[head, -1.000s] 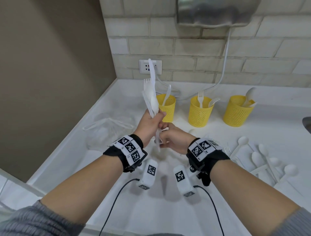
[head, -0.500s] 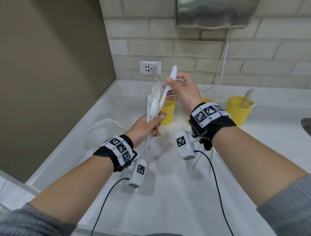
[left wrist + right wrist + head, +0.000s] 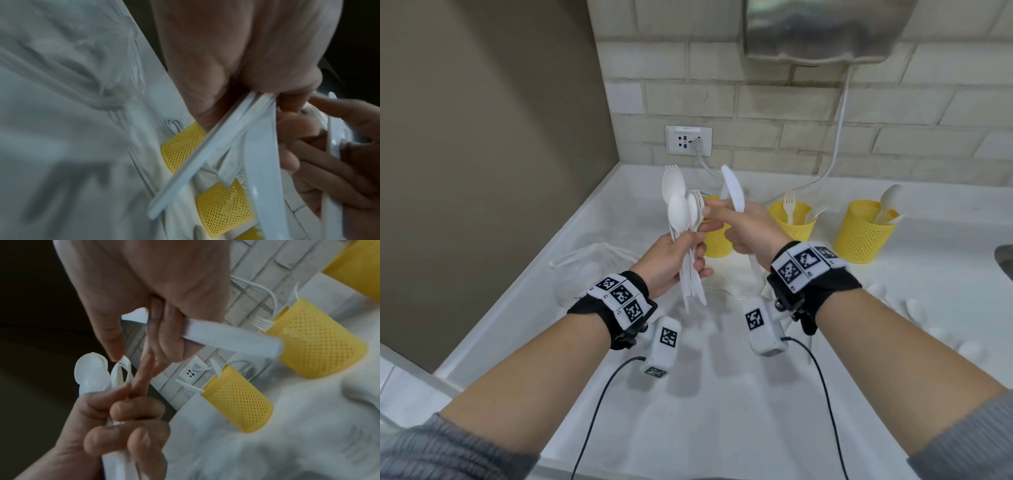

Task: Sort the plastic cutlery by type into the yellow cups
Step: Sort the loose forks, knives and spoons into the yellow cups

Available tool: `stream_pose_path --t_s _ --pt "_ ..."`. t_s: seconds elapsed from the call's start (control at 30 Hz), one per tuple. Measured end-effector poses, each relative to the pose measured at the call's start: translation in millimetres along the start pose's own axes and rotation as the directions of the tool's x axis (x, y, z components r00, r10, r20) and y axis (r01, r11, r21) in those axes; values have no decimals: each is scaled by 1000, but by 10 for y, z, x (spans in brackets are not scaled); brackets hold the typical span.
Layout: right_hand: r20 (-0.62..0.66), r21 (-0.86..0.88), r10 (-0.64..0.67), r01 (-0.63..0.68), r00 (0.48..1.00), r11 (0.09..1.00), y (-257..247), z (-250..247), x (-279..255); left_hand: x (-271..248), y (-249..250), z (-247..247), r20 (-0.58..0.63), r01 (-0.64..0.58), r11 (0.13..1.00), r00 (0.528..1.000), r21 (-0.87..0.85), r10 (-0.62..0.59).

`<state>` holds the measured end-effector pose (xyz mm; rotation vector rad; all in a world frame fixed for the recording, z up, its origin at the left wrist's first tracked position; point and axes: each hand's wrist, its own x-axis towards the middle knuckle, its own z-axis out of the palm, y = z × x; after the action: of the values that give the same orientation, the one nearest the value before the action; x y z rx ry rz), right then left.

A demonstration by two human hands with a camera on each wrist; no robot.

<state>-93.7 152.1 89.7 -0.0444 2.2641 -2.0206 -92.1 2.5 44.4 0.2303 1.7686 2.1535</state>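
My left hand [image 3: 688,253] grips a bundle of white plastic spoons and forks [image 3: 679,209] by the handles, heads up; the handles [image 3: 216,146] fan out below the fist. My right hand [image 3: 726,222] holds a white knife [image 3: 734,192] in its curled lower fingers, handle [image 3: 230,337] sticking out. Its thumb and forefinger touch the tines of a fork [image 3: 123,365] in the bundle. Three yellow mesh cups stand at the back: the left cup [image 3: 717,240] is partly hidden behind the hands, the middle cup [image 3: 792,222] holds forks, the right cup [image 3: 863,233] holds spoons.
A clear plastic bag [image 3: 592,263] lies on the white counter at the left, by the brown wall. Loose white spoons [image 3: 914,308] lie at the right, blurred. A wall socket [image 3: 688,140] with a cable and a metal dryer [image 3: 825,31] are behind. A sink edge [image 3: 1005,260] shows far right.
My right hand pulled the knife out of the bundle, raised it, then came back down; its thumb and forefinger now reach the fork tines. The left hand stays on the bundle.
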Motion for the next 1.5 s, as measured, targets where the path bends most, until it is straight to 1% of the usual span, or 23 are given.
stream_pose_path --t_s 0.07,0.17,0.23,0.3,0.37,0.43,0.5,0.57,0.63,0.7,0.73,0.8,0.87,0.9,0.97,1.03,1.17,1.23,1.27,1.33,1.4,1.47,1.5 --pt "13 24 14 -15 1000 1000 20 27 -36 -2 -16 8 2 8 1000 1000 19 -8" --pt "-17 55 -29 30 999 998 -2 34 -93 0 -37 -14 14 6 997 1000 72 -7" --pt "-47 47 -61 63 997 997 2 31 -93 0 -36 -19 30 -3 993 1000 118 -1" --pt "-114 2 -90 91 989 996 30 31 -54 22 -53 -8 15 -20 990 1000 141 18" --pt "-231 -42 -111 104 967 994 68 25 9 83 -91 -2 -68 -55 980 995 189 69" --pt "-290 -29 -99 95 952 995 84 10 39 146 -131 -17 -186 -80 952 973 296 139" --pt "-260 -22 -66 63 963 998 105 11 35 199 -159 -40 -255 -82 916 947 393 194" --pt "-213 -84 -22 4 977 996 161 31 11 236 -169 -43 -277 -84 899 936 430 219" --pt "-144 -164 65 -89 987 983 256 65 -13 249 -139 -21 -299 -98 913 926 396 229" --pt "-19 -149 166 -167 986 975 366 116 -40 236 -85 3 -317 -136 937 917 323 243" --pt "22 -119 183 -179 983 977 412 138 -52 224 -53 10 -321 -152 947 916 281 242" --pt "20 -76 174 -172 985 982 476 157 -57 222 -16 9 -321 -175 976 924 131 209" --pt "-4 -69 121 -121 993 990 497 167 -67 213 13 -4 -321 -183 983 932 -9 171" --pt "-16 -62 88 -88 996 994 499 175 -73 214 18 -7 -320 -181 982 934 -43 158" --pt "-44 -69 20 -23 999 997 509 189 -65 204 32 -1 -309 -175 982 940 -70 146" --pt "-48 -119 -6 1 999 993 540 181 -55 203 58 -3 -312 -178 981 939 -79 146" --pt "90 -227 57 -35 994 973 633 111 -88 235 159 -93 -358 -226 966 919 -125 169" --pt "119 -237 70 -40 990 971 670 62 -108 254 206 -152 -384 -245 960 906 -136 177" --pt "96 -230 71 -47 993 972 679 38 -112 265 225 -186 -401 -254 958 898 -132 183" --pt "-13 -166 60 -61 998 984 689 -20 -99 296 245 -260 -440 -263 959 877 -109 190" --pt "-151 30 63 -59 987 998 686 -100 -61 326 243 -328 -462 -244 967 868 -69 185" --pt "-240 231 55 2 969 973 626 -162 -26 330 219 -350 -457 -206 978 872 -13 177" --pt "-272 295 42 41 961 955 579 -184 -7 324 194 -347 -452 -186 982 874 23 176"
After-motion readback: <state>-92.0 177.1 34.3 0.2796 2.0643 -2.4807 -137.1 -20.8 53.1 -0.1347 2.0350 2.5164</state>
